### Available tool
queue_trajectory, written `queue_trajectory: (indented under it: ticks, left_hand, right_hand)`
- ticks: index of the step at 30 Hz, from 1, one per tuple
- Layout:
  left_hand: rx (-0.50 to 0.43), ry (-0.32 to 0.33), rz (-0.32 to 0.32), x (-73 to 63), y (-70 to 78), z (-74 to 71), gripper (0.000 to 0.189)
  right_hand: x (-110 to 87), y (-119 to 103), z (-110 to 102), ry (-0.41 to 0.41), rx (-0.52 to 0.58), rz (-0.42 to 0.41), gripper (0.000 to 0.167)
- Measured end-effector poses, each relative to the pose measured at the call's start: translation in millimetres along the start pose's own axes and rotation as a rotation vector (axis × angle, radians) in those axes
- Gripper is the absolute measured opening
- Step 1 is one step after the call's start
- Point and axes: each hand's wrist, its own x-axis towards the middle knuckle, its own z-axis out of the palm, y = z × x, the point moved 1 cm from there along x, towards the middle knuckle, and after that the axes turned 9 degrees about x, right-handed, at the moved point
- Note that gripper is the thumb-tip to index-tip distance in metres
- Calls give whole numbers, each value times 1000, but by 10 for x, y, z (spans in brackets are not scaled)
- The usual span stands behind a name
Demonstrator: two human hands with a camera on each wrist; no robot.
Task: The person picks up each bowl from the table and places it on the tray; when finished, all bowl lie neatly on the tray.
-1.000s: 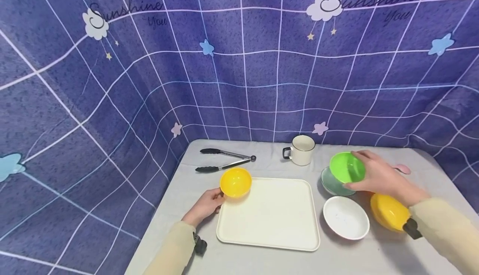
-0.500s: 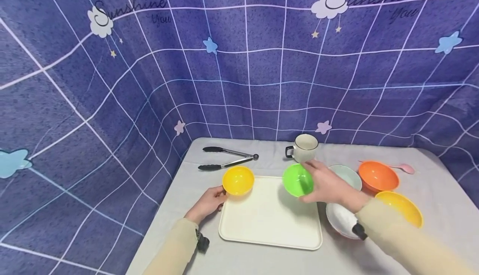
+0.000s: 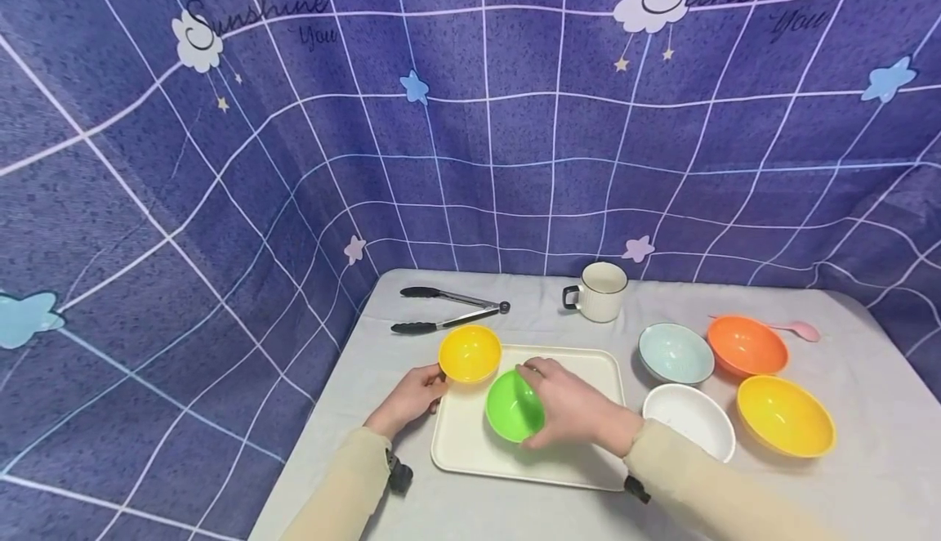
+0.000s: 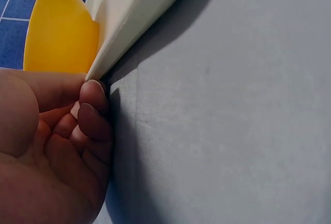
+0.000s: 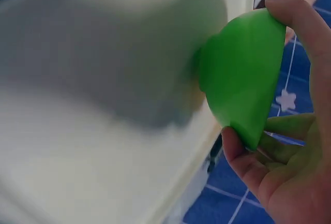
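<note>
My right hand (image 3: 577, 406) holds a small green bowl (image 3: 507, 410) by its rim, over the cream tray (image 3: 470, 447). In the right wrist view the green bowl (image 5: 240, 71) has its base close to the tray surface; whether they touch I cannot tell. At the tray's left edge, my left hand (image 3: 408, 400) pinches the rim, thumb above and curled fingers below, as the left wrist view shows. A small yellow bowl (image 3: 470, 353) stands on the tray's far left corner, right beside the left thumb.
Right of the tray stand a pale blue bowl (image 3: 675, 353), an orange bowl (image 3: 747, 346), a white bowl (image 3: 691, 420) and a larger yellow bowl (image 3: 787, 416). A pink spoon (image 3: 801, 329) lies behind. Tongs (image 3: 456, 312) and a mug (image 3: 603, 292) sit along the back.
My right hand has carried the green bowl leftward from above the pale blue bowl to the middle of the tray, and lower. The left hand has stayed at the tray's edge.
</note>
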Motion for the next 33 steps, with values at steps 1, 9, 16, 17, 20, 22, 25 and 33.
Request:
queue_trajectory:
  ticks: [1, 9, 16, 17, 20, 22, 25, 33]
  left_hand:
    - [0, -1, 1, -2, 9, 2, 11]
    - [-11, -4, 53, -7, 72, -12, 10]
    - [-21, -10, 82, -8, 103, -18, 18]
    - [-25, -13, 80, -8, 103, -17, 19]
    - [-19, -18, 76, -6, 96, -8, 21]
    - [-12, -19, 72, -6, 89, 1, 23]
    - [6, -5, 78, -10, 78, 11, 29]
    - [2, 29, 76, -59, -8, -17, 35]
  right_hand:
    - [6, -22, 42, -3, 5, -5, 117]
    - [86, -196, 284, -2, 61, -2, 118]
    - [169, -323, 435, 11, 94, 32, 122]
    - [180, -336, 453, 17, 102, 28, 122]
    - [204, -372, 508, 29, 128, 21, 125]
    - [217, -394, 546, 39, 140, 12, 125]
    - [232, -426, 607, 51, 144, -2, 126]
    - [276, -509, 724, 67, 113, -87, 129]
